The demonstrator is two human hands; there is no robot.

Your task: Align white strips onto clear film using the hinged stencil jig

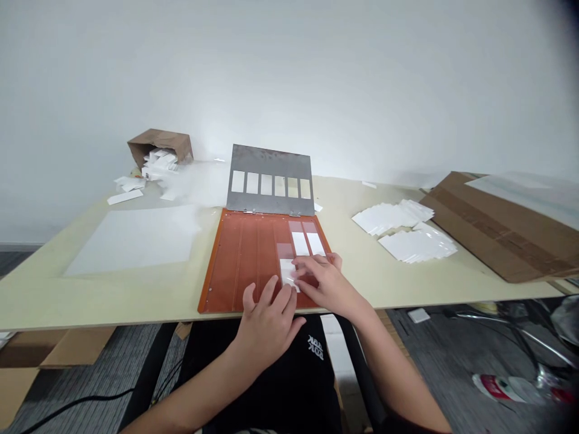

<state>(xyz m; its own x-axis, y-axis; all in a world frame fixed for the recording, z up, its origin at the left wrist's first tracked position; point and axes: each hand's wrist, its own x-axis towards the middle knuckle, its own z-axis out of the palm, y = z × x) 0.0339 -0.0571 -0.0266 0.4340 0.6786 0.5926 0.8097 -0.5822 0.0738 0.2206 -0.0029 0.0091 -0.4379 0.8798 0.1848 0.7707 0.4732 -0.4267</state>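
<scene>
An orange-brown board [251, 259] with shallow lanes lies on the table, hinged to a raised grey metal plate [271, 158] with a row of rectangular openings. On the board's right part are several white cards, each with a clear film strip reaching past its top end. My right hand [326, 282] has its thumb and fingers bent around the right side of the nearest white card [286, 269], partly covering it. Just below, my left hand [270, 319] has its fingers spread over the board, fingertips close to that card's lower end.
At the right lie two fanned piles of white cards [395, 216], beside a large cardboard box [497, 235]. A translucent sheet [136, 238] covers part of the table's left side. Behind it, a small cardboard box [181, 144] on its side spills white pieces. The table's front edge runs beneath my hands.
</scene>
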